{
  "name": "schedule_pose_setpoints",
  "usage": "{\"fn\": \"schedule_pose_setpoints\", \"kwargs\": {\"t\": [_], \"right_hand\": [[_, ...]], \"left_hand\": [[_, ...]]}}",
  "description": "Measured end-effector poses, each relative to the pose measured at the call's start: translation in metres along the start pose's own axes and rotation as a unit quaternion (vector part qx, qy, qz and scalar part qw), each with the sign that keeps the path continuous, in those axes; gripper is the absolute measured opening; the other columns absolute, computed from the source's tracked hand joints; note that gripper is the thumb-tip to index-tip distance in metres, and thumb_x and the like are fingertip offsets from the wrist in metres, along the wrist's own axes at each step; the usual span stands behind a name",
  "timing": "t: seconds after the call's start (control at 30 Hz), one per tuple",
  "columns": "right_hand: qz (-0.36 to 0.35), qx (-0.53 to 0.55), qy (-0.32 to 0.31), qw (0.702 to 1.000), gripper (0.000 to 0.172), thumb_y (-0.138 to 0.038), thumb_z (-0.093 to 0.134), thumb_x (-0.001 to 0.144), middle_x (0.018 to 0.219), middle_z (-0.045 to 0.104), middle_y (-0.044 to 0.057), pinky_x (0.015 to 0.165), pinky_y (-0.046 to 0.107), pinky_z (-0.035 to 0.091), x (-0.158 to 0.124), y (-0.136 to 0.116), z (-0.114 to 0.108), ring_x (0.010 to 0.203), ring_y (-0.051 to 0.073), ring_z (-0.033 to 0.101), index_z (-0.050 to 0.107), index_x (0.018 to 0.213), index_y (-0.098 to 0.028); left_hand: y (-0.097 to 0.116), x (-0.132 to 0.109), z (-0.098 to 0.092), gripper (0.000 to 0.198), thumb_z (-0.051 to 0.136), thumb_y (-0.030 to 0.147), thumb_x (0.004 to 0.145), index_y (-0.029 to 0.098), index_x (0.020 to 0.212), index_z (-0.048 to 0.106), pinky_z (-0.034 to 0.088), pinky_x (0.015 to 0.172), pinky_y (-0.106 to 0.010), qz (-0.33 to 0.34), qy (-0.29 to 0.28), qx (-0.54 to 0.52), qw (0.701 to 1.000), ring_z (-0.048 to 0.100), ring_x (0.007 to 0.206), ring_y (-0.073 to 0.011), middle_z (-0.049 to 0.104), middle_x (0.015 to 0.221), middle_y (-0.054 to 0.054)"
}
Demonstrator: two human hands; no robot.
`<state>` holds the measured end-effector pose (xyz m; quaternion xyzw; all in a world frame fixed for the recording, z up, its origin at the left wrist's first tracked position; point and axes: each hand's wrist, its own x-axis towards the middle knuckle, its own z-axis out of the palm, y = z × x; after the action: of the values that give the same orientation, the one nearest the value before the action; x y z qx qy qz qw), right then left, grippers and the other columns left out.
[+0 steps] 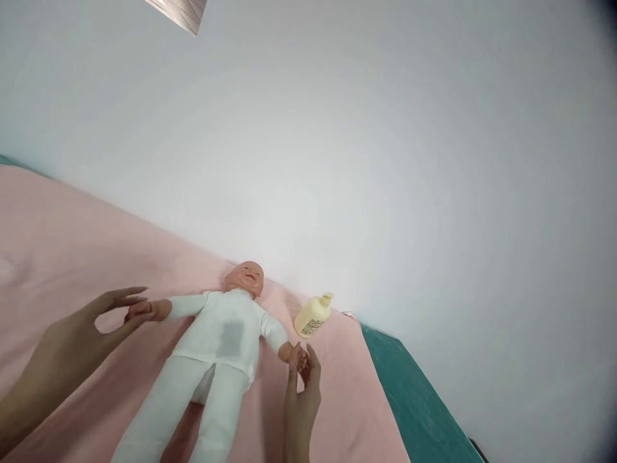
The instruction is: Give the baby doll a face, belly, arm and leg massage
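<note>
A baby doll in a white cloth body lies on its back, arms spread, on a pink sheet. A grey square patch marks its chest. At the doll's hand on the left side of the view, my left hand is closed loosely, thumb below and fingers above it. My right hand pinches the doll's other hand between thumb and fingers. Just beyond my right hand, a pale yellow pump bottle with printed text stands on the sheet. The lower legs of the doll run out of view.
The pink sheet covers a surface against a white wall. A green cover shows past its right edge. A small red and white item lies by the wall. A brown patterned corner shows at the top.
</note>
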<state>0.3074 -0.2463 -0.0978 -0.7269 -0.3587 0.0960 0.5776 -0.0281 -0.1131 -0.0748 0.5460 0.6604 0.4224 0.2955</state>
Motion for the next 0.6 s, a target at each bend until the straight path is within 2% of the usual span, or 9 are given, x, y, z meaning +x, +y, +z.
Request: {"fn": "schedule_pose_setpoints", "kwargs": {"t": [0.07, 0.13, 0.23, 0.3, 0.43, 0.6], "right_hand": [[-0.02, 0.034, 0.01, 0.999, 0.059, -0.059, 0.057, 0.088, 0.139, 0.06, 0.013, 0.101, 0.038, 0.05, 0.015, -0.017, 0.005, 0.126, 0.029, 0.059, 0.057, 0.133, -0.021], [-0.04, 0.08, 0.012, 0.996, 0.057, -0.057, 0.057, 0.088, 0.14, 0.059, 0.014, 0.103, 0.038, 0.049, 0.032, -0.025, 0.012, 0.13, 0.029, 0.056, 0.058, 0.131, -0.019], [-0.066, 0.141, 0.005, 0.988, 0.059, -0.055, 0.059, 0.086, 0.142, 0.057, 0.015, 0.108, 0.042, 0.045, 0.064, -0.025, 0.025, 0.134, 0.029, 0.052, 0.055, 0.131, -0.018], [-0.072, 0.18, -0.016, 0.981, 0.06, -0.055, 0.062, 0.085, 0.141, 0.057, 0.016, 0.111, 0.043, 0.042, 0.087, -0.023, 0.036, 0.135, 0.027, 0.052, 0.054, 0.131, -0.018], [-0.059, 0.234, -0.082, 0.967, 0.064, -0.055, 0.072, 0.075, 0.13, 0.066, 0.016, 0.11, 0.045, 0.044, 0.134, -0.022, 0.058, 0.126, 0.027, 0.06, 0.056, 0.125, -0.019], [0.009, 0.257, -0.146, 0.955, 0.064, -0.053, 0.077, 0.066, 0.118, 0.072, 0.014, 0.105, 0.044, 0.048, 0.172, -0.017, 0.085, 0.116, 0.027, 0.067, 0.059, 0.117, -0.019]], "left_hand": [[0.019, 0.012, 0.002, 0.055, 0.055, 0.08, 0.065, 0.041, 0.102, 0.066, 0.051, 0.088, -0.048, 0.016, 0.016, -0.021, 1.0, 0.066, 0.101, -0.0347, 0.072, 0.111, 0.006], [0.038, 0.026, 0.009, 0.051, 0.06, 0.07, 0.066, 0.037, 0.105, 0.066, 0.05, 0.093, -0.045, 0.034, 0.014, -0.088, 0.995, 0.064, 0.11, -0.0321, 0.072, 0.113, 0.004], [0.057, 0.049, 0.028, 0.051, 0.068, 0.054, 0.066, 0.03, 0.111, 0.066, 0.051, 0.097, -0.04, 0.014, -0.011, -0.211, 0.977, 0.061, 0.119, -0.0282, 0.071, 0.117, 0.001], [0.064, 0.065, 0.043, 0.053, 0.071, 0.05, 0.065, 0.025, 0.111, 0.067, 0.049, 0.101, -0.036, -0.002, -0.023, -0.271, 0.962, 0.059, 0.122, -0.027, 0.07, 0.12, -0.002], [0.069, 0.1, 0.076, 0.055, 0.074, 0.05, 0.065, 0.019, 0.11, 0.068, 0.049, 0.102, -0.034, -0.009, -0.068, -0.309, 0.949, 0.059, 0.12, -0.0272, 0.07, 0.122, -0.006], [0.058, 0.138, 0.115, 0.06, 0.074, 0.054, 0.064, 0.011, 0.105, 0.07, 0.051, 0.093, -0.037, -0.006, -0.136, -0.301, 0.944, 0.062, 0.112, -0.0323, 0.071, 0.117, -0.014]]}}
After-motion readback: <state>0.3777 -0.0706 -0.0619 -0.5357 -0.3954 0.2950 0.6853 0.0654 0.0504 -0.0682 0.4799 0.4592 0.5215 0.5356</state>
